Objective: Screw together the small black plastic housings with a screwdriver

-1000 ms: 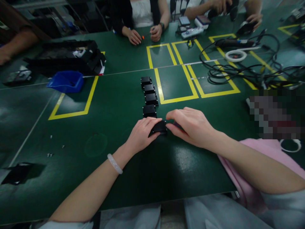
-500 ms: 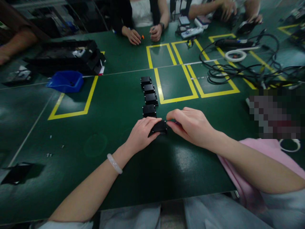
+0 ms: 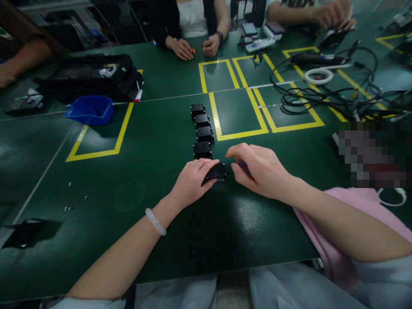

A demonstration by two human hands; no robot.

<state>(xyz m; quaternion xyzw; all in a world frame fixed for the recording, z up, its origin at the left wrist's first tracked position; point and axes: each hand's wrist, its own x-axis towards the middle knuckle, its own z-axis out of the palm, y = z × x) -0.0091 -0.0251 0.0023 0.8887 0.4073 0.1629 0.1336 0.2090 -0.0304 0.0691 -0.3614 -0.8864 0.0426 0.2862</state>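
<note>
On the green table, a small black box [image 3: 216, 171] with shiny screws at its right end lies under the fingers of my left hand [image 3: 190, 181]. That hand is closed on its left part, thumb on the near side and fingers on the far side. Just right of the box, my right hand [image 3: 262, 171] curls around what looks like a screwdriver [image 3: 243, 165]; a bit of dark purple handle shows, and the rest is mostly hidden in the palm. Beyond the held box, several similar black boxes [image 3: 202, 148] stand in a row leading away from me.
Loose screws [image 3: 67, 209] and a black part [image 3: 24, 234] lie at the left. Farther off are a blue bin [image 3: 90, 110] and a black tray-like housing [image 3: 93, 77]. Coiled black cables [image 3: 302, 101] spread at the right. Co-workers' hands [image 3: 183, 49] rest across the table.
My right hand has shifted slightly right, away from the box's end, and its fingers have loosened, showing more of the handle. My left hand keeps its hold on the box.
</note>
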